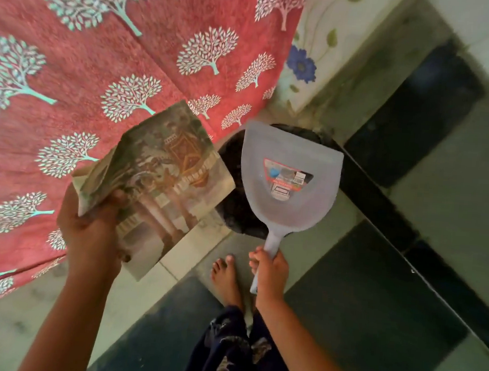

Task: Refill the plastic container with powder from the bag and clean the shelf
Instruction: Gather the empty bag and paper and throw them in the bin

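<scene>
- A red bedspread (71, 69) printed with pale trees is spread across the upper left. No plastic container, powder bag or shelf can be seen in this view.
- The tiled floor (373, 312) is seen below, with a bare foot (227, 274) planted on it.
- A folded, printed paper (162, 179) is held up beside the bin. Its lower corner is pinched by the left grip (90, 231), with the thumb laid on top. It is judged light and floppy, and best taken near the fold.
- A pale plastic dustpan (287, 188) is held over a black bin (231, 213), and its handle is wrapped by the closed right grip (270, 268). It is judged light, stiff and rather slippery, so the handle is the place to hold it. Whether any sweepings are left in it cannot be told.
</scene>
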